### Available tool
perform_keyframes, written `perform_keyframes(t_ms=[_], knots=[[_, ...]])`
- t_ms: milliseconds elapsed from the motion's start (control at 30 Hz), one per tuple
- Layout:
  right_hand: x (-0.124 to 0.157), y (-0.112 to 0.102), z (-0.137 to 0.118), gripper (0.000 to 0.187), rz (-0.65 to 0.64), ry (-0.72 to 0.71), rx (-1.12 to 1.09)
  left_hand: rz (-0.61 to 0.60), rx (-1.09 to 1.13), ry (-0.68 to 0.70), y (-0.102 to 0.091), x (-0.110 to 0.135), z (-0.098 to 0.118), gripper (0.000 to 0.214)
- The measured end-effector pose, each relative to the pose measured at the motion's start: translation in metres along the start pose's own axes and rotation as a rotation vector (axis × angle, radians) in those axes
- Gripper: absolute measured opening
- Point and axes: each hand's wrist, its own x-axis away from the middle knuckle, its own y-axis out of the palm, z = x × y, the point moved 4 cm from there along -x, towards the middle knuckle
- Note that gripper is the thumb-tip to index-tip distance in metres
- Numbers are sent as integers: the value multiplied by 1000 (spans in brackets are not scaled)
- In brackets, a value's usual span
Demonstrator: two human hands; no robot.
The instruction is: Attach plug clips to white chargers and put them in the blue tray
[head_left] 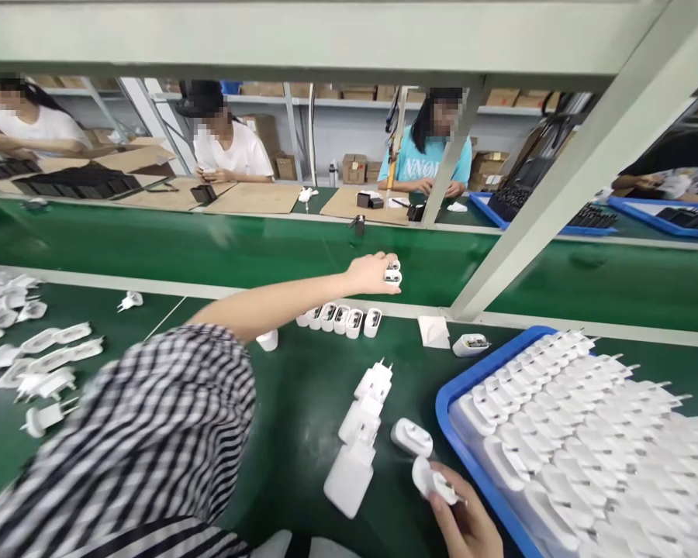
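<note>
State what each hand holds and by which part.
Left hand: two white housings, by their sides. Right hand: a white plug piece, near its pin end.

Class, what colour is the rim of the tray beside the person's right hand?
Blue. The tray's rim, near the right hand, shows best in the head view.
</note>
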Motion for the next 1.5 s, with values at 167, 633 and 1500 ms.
perform_keyframes(t_ms=[167,633,1500], knots=[[2,-4,1,21,-104,-15,71,-76,-100,5,-23,123,-16,63],[5,1,-24,32,-95,-387,733,95,6,-225,35,241,-44,74],[-120,103,-67,14,-853,34,508,-93,866,-209,86,217,44,77]])
